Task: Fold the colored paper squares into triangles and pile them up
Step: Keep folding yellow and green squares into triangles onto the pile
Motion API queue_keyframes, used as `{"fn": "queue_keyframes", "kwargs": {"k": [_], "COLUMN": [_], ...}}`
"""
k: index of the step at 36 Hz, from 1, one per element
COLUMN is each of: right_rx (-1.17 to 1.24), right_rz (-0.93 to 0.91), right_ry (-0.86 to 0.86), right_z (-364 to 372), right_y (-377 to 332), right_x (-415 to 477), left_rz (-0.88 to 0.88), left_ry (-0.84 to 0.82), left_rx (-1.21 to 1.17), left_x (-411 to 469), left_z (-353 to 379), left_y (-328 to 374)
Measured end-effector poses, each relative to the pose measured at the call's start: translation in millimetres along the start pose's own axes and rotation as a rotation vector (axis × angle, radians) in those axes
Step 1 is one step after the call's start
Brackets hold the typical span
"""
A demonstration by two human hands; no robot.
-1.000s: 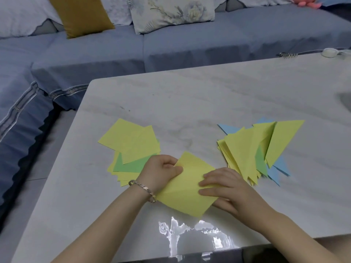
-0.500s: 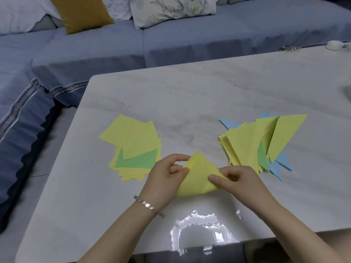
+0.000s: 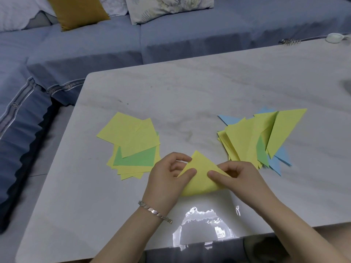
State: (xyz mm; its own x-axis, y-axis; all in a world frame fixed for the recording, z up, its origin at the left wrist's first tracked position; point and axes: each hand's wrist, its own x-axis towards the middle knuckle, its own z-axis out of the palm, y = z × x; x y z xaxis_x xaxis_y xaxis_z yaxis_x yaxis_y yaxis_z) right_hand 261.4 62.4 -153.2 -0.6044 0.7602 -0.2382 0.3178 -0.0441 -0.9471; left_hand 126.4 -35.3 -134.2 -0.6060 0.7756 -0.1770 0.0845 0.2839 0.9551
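A yellow paper (image 3: 201, 177), folded over into a triangle with its point away from me, lies near the table's front edge. My left hand (image 3: 167, 179) pinches its left corner between thumb and fingers. My right hand (image 3: 239, 179) pinches its right corner the same way. To the left lies a loose stack of flat squares (image 3: 133, 141), yellow with one green sheet showing. To the right is the pile of folded triangles (image 3: 262, 137), mostly yellow, with green and blue ones underneath.
The pale marble table (image 3: 190, 95) stretches back to a blue sofa (image 3: 190, 38) with a mustard cushion (image 3: 76, 12). A small white object (image 3: 335, 37) and a metal clip (image 3: 289, 41) sit at the far right edge. A bright reflection shines near the front edge.
The yellow sheet lay flat as a square under both hands; it has since been folded over into a triangle, and both hands now pinch its corners.
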Motion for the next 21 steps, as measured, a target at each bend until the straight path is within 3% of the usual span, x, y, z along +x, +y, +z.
{"fn": "queue_keyframes", "kwargs": {"k": [21], "right_rx": [0.066], "right_rz": [-0.076], "right_ry": [0.104], "right_z": [13], "right_y": [-12], "right_x": [-5], "left_rz": [-0.041], "left_ry": [0.038], "left_rx": [-0.019], "left_x": [-12], "left_z": [4], "left_y": [-1]}}
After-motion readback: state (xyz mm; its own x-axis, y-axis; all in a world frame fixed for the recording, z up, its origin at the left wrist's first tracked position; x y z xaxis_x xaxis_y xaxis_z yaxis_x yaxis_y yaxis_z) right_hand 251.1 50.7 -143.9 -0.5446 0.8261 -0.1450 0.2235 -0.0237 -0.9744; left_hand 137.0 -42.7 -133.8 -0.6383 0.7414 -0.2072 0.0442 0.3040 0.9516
